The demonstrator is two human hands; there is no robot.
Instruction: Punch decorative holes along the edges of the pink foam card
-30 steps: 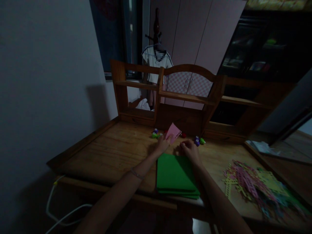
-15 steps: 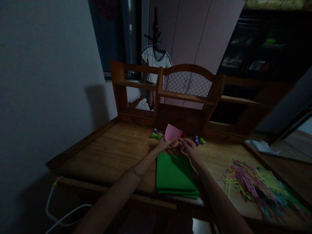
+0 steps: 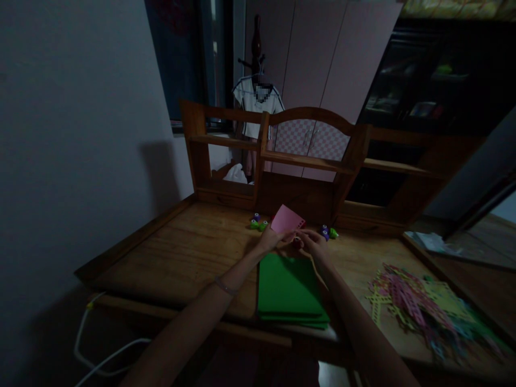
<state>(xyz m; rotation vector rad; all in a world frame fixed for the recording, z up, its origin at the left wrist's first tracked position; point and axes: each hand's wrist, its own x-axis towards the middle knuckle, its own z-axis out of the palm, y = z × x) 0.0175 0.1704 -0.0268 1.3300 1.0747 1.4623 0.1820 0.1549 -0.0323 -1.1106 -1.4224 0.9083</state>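
My left hand (image 3: 271, 240) pinches a small pink paper sheet (image 3: 287, 219) with punched holes along one edge, holding it above the wooden desk (image 3: 193, 252). My right hand (image 3: 316, 243) is closed around a small red punch (image 3: 297, 242) right beside the paper's lower edge. Both hands hover just past a stack of green sheets (image 3: 290, 290) lying on the desk near its front edge. Small green and purple punches (image 3: 257, 222) sit left of the paper, and another pair of small punches (image 3: 328, 232) sits to the right.
A heap of punched pink, yellow and green paper scraps (image 3: 419, 309) lies at the right. A wooden shelf unit (image 3: 282, 161) stands at the desk's back. A white cable (image 3: 105, 344) hangs at the lower left. A wall is on the left.
My right hand lifted off the desk with the red punch and met the pink paper. The left hand tilted the paper flatter and lowered it slightly.
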